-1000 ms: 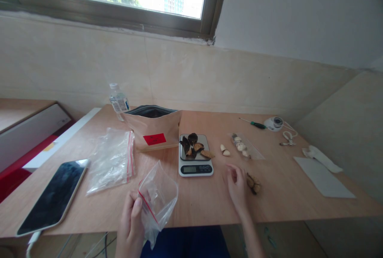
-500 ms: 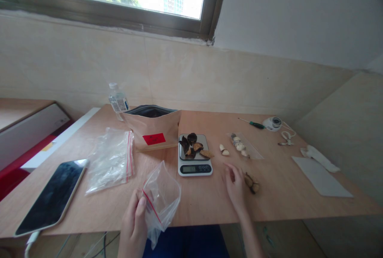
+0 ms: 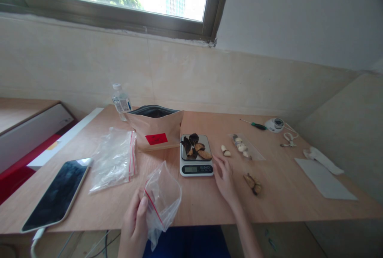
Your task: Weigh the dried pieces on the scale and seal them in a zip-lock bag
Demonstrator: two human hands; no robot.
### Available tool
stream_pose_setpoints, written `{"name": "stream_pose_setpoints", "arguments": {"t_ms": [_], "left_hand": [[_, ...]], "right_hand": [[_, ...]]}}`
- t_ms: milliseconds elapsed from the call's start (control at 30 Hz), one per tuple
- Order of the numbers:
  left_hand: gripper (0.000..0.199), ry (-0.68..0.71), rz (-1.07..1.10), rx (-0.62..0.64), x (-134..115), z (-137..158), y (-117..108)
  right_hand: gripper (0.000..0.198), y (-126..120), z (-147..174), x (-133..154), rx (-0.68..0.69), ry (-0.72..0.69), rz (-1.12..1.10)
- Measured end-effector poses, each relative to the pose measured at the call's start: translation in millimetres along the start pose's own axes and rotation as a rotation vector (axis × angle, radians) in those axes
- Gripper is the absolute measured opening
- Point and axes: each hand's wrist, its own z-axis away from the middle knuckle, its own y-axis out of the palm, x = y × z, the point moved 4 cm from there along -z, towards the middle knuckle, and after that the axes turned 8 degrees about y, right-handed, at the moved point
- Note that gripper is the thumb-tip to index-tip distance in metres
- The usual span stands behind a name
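Observation:
My left hand (image 3: 135, 214) is closed on the edge of a clear zip bag (image 3: 167, 198) with a red seal line, its mouth spread apart in front of the scale. My right hand (image 3: 224, 178) is at the right side of the small white digital scale (image 3: 196, 170), fingers apart, fingertips close to its edge; whether they touch it I cannot tell. On the scale's plate lie several dark and brown dried pieces (image 3: 193, 146). To the right are two pale pieces (image 3: 226, 151), a small clear bag of pale pieces (image 3: 241, 146) and a brown dried clump (image 3: 253, 184).
Behind the scale's left side stands an open kraft pouch (image 3: 157, 128) with a red label, beside a plastic bottle (image 3: 121, 104). Flat clear bags (image 3: 113, 162) and a phone (image 3: 58, 194) lie left. Rightward are a screwdriver (image 3: 259, 126), a white camera (image 3: 274, 125) and white paper (image 3: 324, 178).
My right hand has moved left, from beside the brown clump to the scale's right side. The brown piece that overhung the plate's right edge now sits further in. My left hand keeps the bag.

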Motion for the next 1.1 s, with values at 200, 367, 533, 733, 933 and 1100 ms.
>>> {"name": "stream_pose_setpoints", "arguments": {"t_ms": [200,367,533,733,933,1100], "left_hand": [[0.039,-0.003,-0.024,0.007,1,0,0],[0.04,0.024,-0.027,0.035,2,1,6],[0.038,0.045,-0.032,0.069,1,4,5],[0.036,0.125,-0.164,0.061,1,-5,-3],[0.026,0.341,-0.435,0.178,-7,-40,3],[0.02,0.57,-0.5,-0.271,-67,-96,-17]], "right_hand": [[0.035,-18,17,-19,-0.052,0.048,0.015],[0.034,-26,12,-17,-0.078,0.043,0.043],[0.032,-18,4,-5,-0.055,0.02,0.022],[0.029,-2,15,1,-0.027,0.022,-0.026],[0.026,-7,23,-6,-0.16,0.025,-0.05],[0.024,-16,22,28,-0.154,-0.052,-0.087]]}}
